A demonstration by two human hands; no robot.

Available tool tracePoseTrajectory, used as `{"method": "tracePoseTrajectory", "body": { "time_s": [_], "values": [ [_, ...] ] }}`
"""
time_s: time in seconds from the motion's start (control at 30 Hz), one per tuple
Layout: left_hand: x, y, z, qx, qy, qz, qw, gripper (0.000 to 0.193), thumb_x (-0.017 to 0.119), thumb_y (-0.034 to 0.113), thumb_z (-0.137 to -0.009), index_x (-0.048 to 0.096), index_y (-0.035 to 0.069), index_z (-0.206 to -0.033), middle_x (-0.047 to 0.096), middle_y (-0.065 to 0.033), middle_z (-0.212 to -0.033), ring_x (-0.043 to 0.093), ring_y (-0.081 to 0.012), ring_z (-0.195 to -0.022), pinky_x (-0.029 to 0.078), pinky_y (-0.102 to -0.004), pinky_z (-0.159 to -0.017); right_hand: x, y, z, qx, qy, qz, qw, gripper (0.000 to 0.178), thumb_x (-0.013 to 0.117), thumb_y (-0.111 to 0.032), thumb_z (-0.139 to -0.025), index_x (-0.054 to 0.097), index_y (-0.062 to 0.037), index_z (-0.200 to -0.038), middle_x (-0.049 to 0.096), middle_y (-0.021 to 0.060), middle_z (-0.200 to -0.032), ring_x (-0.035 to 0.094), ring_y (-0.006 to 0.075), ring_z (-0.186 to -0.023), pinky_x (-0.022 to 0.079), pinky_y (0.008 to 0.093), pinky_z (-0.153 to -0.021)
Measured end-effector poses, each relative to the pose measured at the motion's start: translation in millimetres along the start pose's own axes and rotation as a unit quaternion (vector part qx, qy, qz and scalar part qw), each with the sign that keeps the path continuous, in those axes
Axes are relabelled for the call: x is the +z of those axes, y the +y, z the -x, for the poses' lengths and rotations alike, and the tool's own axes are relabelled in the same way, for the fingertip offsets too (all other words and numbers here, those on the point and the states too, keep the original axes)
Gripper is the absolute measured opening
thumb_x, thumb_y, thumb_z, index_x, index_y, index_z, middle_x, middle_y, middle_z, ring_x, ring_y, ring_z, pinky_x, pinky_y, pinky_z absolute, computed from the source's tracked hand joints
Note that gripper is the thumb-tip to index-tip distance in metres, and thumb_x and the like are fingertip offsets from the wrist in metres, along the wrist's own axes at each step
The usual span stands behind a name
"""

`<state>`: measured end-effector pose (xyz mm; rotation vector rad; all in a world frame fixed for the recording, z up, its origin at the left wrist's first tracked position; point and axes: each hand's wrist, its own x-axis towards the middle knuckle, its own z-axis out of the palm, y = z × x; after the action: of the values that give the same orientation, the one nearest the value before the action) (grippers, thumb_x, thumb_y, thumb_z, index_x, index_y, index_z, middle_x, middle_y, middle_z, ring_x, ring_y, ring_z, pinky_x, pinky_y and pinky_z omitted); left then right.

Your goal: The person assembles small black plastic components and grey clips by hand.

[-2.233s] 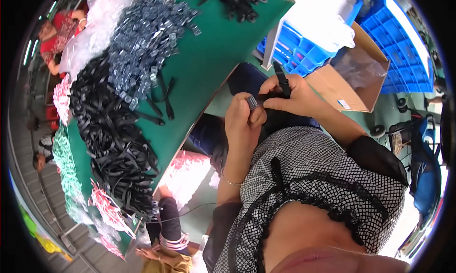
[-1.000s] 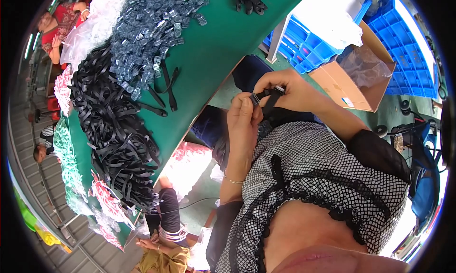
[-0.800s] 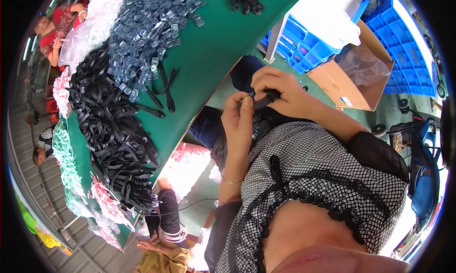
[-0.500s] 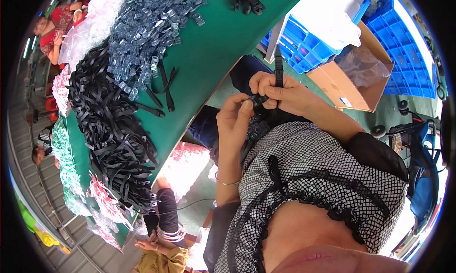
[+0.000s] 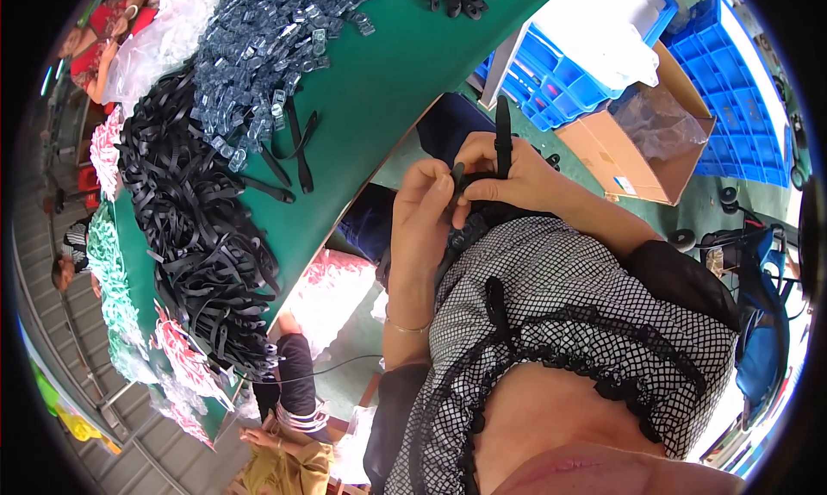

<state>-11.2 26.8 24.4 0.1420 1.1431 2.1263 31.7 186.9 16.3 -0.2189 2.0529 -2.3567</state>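
A black strap [image 5: 503, 133] is held between my two hands above my lap, its flat end sticking up past my right fingers. My right hand [image 5: 519, 174] is closed around the strap. My left hand [image 5: 420, 200] pinches a dark part of it between thumb and fingertips; the fingers partly hide that part. On the green table [image 5: 370, 73] to the left lies a long heap of black straps [image 5: 202, 228]. Beyond it is a pile of clear bluish plastic buckles [image 5: 258, 60]. A few loose straps [image 5: 301, 155] lie near the table edge.
Blue plastic crates [image 5: 560, 86] and an open cardboard box [image 5: 633, 155] with clear plastic stand at the right. Pink-white [image 5: 185, 357] and mint-green bundles [image 5: 112, 280] lie along the table's far side. Another person's arm [image 5: 284, 443] shows at the lower left.
My hands have shifted around the strap: the right fingers have opened slightly and the left thumb and fingertips have drawn together on the dark part. The view has moved slightly.
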Motion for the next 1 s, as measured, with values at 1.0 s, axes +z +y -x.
{"method": "tracePoseTrajectory", "body": {
  "time_s": [1.0],
  "values": [
    [-6, -3, 12, 0.013, 0.003, 0.062, 0.998, 0.005, 0.053, 0.005, -0.084, 0.049, 0.003, -0.083, 0.055, -0.0070, -0.086, 0.050, -0.0116, -0.061, 0.041, -0.0217, -0.058, 9, 3, -3, -0.048, -0.020, 0.043, 0.998, 0.017, 0.064, -0.004, -0.075, 0.056, -0.0012, -0.090, 0.050, 0.0042, -0.086, 0.053, 0.0133, -0.077, 0.043, 0.0251, -0.068]
  ]
}}
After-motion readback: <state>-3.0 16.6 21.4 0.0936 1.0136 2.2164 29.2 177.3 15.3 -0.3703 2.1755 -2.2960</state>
